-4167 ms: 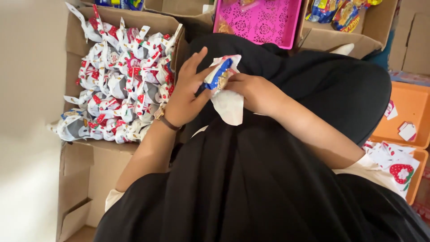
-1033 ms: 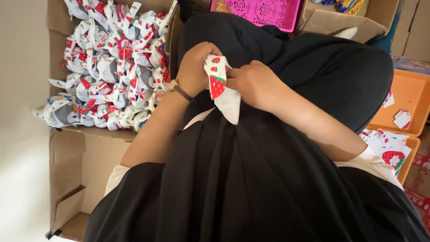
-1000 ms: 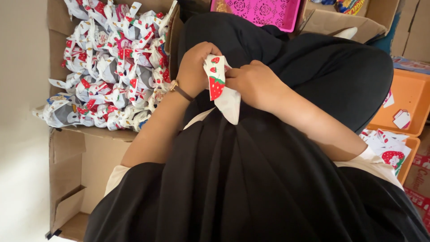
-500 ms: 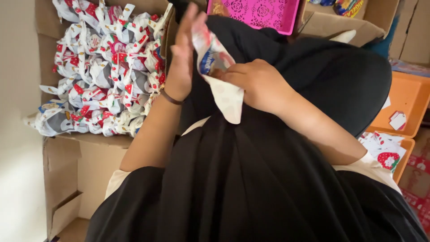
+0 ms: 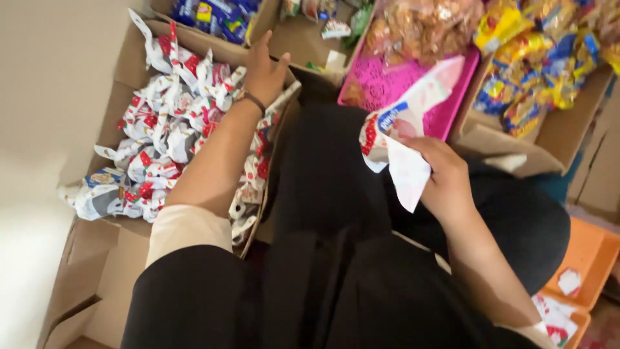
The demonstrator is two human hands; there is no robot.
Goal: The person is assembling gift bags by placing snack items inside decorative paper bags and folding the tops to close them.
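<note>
Nearest the camera lies the dark cloth (image 5: 336, 284) of the person's lap, with an orange tray (image 5: 591, 258) at the lower right holding a few small white and red papers. Just above the lap the right hand (image 5: 445, 178) is raised, its fingers closed around the lower part of a white packet with red strawberry print (image 5: 403, 132); the packet's loose paper ends stick out above and below the grip, one tip pointing up toward the pink tray (image 5: 387, 84). To the left, the left arm stretches forward over a cardboard box (image 5: 113, 106) that stands beside the lap. This box is heaped with filled white and red packets (image 5: 161, 148) of the same kind, their twisted ends pointing every way. The left hand (image 5: 265, 68) hovers at the far rim of that box with its fingers spread and holds nothing; a dark band circles its wrist. Farther off, the pink tray carries clear bags of brown snacks (image 5: 420, 29). Right of it, another cardboard box holds yellow and blue snack bags (image 5: 542, 52). At the top edge, more open boxes show blue wrappers (image 5: 213, 13) and a few small loose items.
</note>
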